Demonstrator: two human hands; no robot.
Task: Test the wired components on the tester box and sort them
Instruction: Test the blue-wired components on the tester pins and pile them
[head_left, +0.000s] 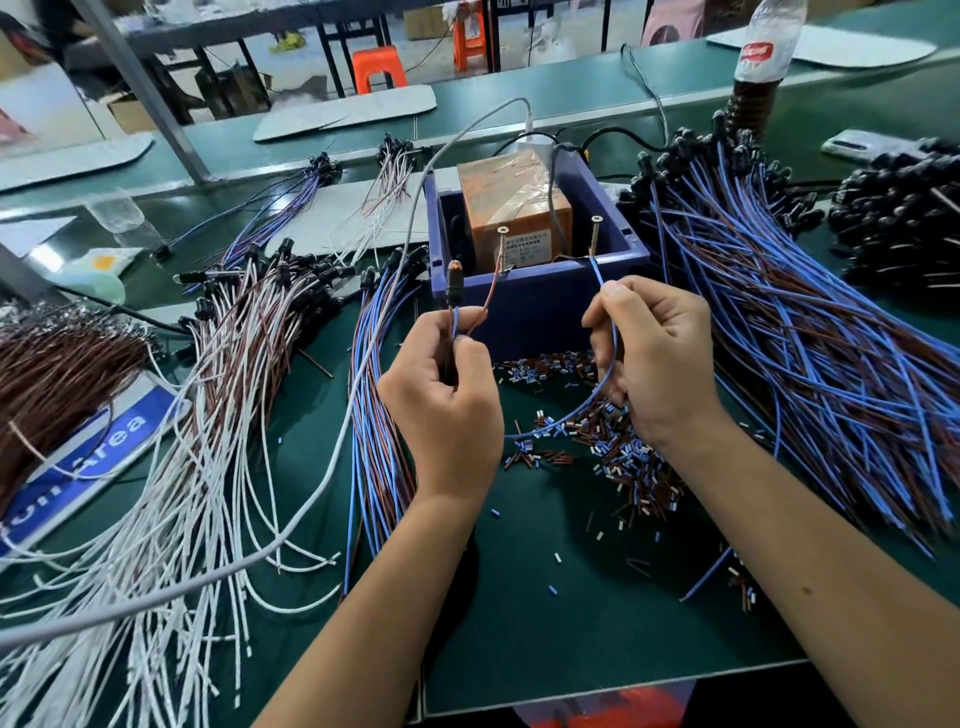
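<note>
The tester box (535, 296) is a blue bin holding an orange taped unit, with two screws standing on its front rim. My left hand (441, 400) grips a wired component (455, 280), a black lamp holder whose tip glows orange. Its brown wire reaches up to the left screw (502, 244). My right hand (654, 353) pinches the component's blue wire (605, 364) and holds its end against the right screw (595, 234). The blue wire loops down between both hands.
A big heap of blue-and-brown wired components (810, 322) lies to the right, a smaller bundle (379, 415) beside my left hand. White-and-brown ones (218, 426) spread left. Cut insulation bits (618, 447) litter the green mat. A grey cable (322, 467) crosses the left. A bottle (758, 67) stands behind.
</note>
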